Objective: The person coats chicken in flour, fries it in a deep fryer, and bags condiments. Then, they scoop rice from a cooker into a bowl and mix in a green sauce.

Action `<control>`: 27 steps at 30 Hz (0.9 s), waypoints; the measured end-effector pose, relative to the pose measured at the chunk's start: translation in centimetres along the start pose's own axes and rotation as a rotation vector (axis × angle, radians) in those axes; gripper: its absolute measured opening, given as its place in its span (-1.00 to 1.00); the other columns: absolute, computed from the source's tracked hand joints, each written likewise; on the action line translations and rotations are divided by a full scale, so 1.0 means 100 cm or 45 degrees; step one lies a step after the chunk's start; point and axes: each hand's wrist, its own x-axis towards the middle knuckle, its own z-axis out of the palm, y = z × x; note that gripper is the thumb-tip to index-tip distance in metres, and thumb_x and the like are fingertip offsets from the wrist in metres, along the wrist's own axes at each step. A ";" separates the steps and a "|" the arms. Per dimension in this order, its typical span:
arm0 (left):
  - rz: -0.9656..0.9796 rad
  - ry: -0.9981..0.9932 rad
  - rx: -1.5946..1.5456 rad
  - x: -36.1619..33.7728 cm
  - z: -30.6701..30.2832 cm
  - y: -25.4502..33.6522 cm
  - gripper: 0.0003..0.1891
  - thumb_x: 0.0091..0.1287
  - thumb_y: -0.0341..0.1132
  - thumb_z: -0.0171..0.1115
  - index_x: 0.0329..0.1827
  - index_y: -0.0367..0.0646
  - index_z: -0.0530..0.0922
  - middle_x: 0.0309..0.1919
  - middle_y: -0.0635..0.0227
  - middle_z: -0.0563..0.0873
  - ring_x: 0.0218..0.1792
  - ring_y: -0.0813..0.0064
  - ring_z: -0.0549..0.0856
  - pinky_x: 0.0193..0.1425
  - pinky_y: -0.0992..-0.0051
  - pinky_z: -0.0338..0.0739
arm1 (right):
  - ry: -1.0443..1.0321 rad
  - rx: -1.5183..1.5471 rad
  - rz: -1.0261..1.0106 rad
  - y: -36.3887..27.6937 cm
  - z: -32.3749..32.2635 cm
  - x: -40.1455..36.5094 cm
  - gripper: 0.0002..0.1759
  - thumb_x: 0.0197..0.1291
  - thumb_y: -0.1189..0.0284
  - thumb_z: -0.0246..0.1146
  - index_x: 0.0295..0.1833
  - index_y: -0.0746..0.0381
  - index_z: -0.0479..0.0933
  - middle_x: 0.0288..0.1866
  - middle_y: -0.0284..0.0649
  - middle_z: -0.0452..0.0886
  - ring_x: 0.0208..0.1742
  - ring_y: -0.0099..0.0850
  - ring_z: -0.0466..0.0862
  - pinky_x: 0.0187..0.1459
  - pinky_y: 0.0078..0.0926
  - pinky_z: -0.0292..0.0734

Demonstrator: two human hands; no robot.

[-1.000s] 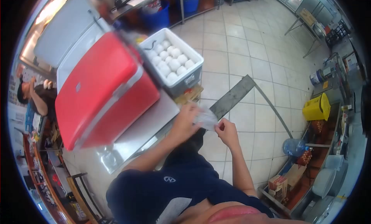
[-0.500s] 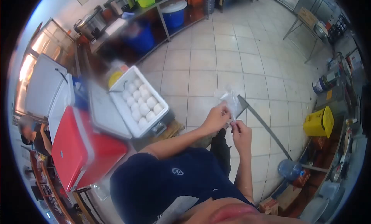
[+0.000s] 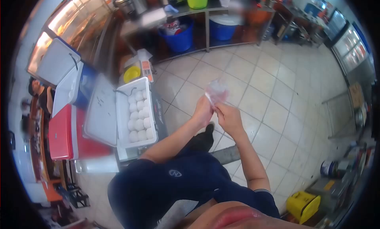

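A clear plastic bag (image 3: 217,92) is held up in front of me, over the tiled floor. My left hand (image 3: 203,110) grips its left side near the bottom. Close beside it, my right hand (image 3: 228,117) pinches the bag's lower edge, the two hands almost touching. To the left stands an open cooler (image 3: 159,118) filled with several white round balls (image 3: 138,120) in rows. Its lid (image 3: 101,114) hangs open on the left side. Whether anything is inside the bag is too blurred to tell.
A red cooler (image 3: 61,134) and an open blue cooler (image 3: 85,84) stand at the left, near a person (image 3: 44,95) in dark clothing. A yellow bowl (image 3: 132,74) lies behind the balls. Blue tubs (image 3: 178,40) sit under the back counter. A yellow container (image 3: 302,206) is at lower right.
The view has turned right, and I stand closer beside the cooler of balls. Both hands have come nearer each other, still holding the bag, which appears further left in view.
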 end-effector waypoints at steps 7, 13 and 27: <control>-0.038 -0.257 0.124 0.167 -0.003 0.038 -0.33 0.41 0.24 -0.26 0.23 -0.19 0.39 -0.12 0.25 0.64 -0.10 0.53 0.65 -0.08 0.53 0.56 | -0.133 0.224 0.145 0.076 -0.005 0.143 -0.85 0.24 0.40 0.17 -0.22 0.27 0.54 -0.54 -0.10 0.53 -0.51 -0.27 0.59 -0.43 -0.38 0.45; 0.172 -0.180 -0.451 0.255 0.007 0.102 -0.28 0.41 0.24 -0.28 0.14 -0.32 0.44 0.02 0.15 0.63 0.05 0.36 0.63 0.22 0.37 0.44 | 0.443 0.932 0.492 0.137 -0.001 0.271 -0.78 0.32 0.34 0.14 -0.17 0.28 0.56 -0.45 -0.31 0.58 -0.40 -0.50 0.56 -0.35 -0.55 0.46; 0.832 0.028 -0.657 0.439 -0.013 0.231 -0.14 0.33 0.36 -0.53 0.43 -0.21 0.07 0.43 0.08 0.15 0.39 0.06 0.21 0.47 0.17 0.06 | -0.450 1.301 0.031 0.223 0.066 0.586 -0.68 0.25 0.33 0.25 0.03 0.27 0.44 -0.23 -0.31 0.54 -0.32 -0.62 0.50 -0.35 -0.65 0.44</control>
